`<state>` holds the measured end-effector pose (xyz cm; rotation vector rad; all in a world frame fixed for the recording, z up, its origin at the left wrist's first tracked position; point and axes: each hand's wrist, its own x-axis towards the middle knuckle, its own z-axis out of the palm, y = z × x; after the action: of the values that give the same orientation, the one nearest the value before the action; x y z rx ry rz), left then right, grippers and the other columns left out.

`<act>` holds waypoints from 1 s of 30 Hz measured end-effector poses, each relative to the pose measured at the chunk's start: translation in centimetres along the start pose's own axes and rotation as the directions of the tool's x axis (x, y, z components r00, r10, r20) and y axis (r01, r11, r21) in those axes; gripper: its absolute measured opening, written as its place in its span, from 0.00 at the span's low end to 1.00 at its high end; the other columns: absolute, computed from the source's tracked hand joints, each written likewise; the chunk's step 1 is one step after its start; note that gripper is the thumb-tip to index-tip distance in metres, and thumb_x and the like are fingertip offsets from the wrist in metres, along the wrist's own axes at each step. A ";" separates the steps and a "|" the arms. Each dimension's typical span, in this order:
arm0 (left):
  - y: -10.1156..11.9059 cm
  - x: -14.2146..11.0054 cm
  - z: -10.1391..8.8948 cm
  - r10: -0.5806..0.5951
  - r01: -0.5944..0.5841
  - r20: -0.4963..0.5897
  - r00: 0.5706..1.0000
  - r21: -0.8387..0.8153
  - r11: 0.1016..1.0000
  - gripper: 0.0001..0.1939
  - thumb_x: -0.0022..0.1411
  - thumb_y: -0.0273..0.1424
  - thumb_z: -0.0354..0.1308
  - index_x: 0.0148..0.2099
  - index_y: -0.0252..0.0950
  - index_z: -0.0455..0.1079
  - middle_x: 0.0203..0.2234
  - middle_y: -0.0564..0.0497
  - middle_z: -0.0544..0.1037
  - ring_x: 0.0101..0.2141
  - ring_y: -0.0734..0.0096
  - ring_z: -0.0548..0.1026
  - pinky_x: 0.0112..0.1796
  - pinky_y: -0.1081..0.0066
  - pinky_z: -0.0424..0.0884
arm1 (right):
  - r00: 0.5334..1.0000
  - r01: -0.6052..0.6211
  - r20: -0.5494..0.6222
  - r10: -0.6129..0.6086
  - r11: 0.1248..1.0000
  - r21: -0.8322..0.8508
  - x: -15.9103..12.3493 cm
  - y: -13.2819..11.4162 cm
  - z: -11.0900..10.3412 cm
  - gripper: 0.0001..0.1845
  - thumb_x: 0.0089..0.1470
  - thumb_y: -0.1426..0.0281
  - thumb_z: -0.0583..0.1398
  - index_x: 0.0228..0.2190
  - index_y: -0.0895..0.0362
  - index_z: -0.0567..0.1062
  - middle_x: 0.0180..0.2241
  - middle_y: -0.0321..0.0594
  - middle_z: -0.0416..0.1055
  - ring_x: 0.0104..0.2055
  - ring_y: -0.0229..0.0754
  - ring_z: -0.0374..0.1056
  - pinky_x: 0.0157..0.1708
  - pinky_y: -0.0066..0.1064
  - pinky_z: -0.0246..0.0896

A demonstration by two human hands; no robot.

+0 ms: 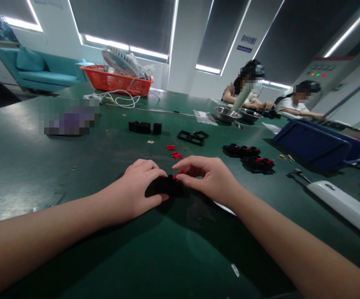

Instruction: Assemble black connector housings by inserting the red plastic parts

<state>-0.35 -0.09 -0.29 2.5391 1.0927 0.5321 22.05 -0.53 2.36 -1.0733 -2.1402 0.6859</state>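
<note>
On the green table, my left hand (142, 182) is wrapped round a small black plastic housing (175, 189), steadying its left end. My right hand (207, 176) pinches a small red clip (180, 175) at the top of that housing. Whether the clip is seated in the housing I cannot tell, as fingers cover part of it. Just beyond my hands lie several loose red clips (176, 155). Farther back stand black blocks (144, 127) and open black frames (193, 137). To the right sit finished-looking black pieces with red parts (242, 150).
A blue bin (313, 143) and a white-handled tool (341, 199) lie on the right. Metal bowls (226, 115) stand farther back, near two people seated across the table. An orange basket (117, 81) and white cable (125, 99) are at the back left.
</note>
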 end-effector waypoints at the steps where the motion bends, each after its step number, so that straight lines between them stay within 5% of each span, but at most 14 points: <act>1: 0.0 0.0 0.0 -0.003 0.003 -0.001 1.000 -0.003 1.000 0.17 0.59 0.38 0.60 0.48 0.36 0.73 0.43 0.43 0.74 0.49 0.50 0.68 0.52 0.50 0.66 | 1.000 0.010 -0.004 -0.010 1.000 -0.010 0.0 0.0 0.0 0.07 0.53 0.73 0.64 0.36 0.56 0.79 0.29 0.35 0.76 0.30 0.35 0.71 0.32 0.27 0.66; 13: -0.2 0.0 0.1 0.014 -0.014 -0.013 1.000 -0.002 1.000 0.18 0.59 0.38 0.59 0.49 0.36 0.73 0.43 0.43 0.74 0.49 0.50 0.68 0.51 0.50 0.66 | 0.976 0.211 -0.009 -0.217 0.956 -0.203 0.0 -0.3 0.0 0.07 0.55 0.72 0.65 0.38 0.55 0.82 0.36 0.40 0.82 0.38 0.41 0.76 0.41 0.32 0.69; 30: -0.2 0.1 0.2 0.023 -0.023 -0.008 1.000 0.020 1.000 0.18 0.59 0.38 0.60 0.48 0.34 0.74 0.43 0.42 0.75 0.49 0.50 0.69 0.52 0.51 0.66 | 0.965 0.260 0.059 -0.254 0.928 -0.268 -0.1 -0.5 0.0 0.13 0.59 0.76 0.61 0.44 0.58 0.80 0.38 0.43 0.79 0.43 0.42 0.74 0.44 0.33 0.69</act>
<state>-0.33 0.07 -0.51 2.5714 1.0778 0.5408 21.85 -0.85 2.66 -0.8978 -2.3897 0.2856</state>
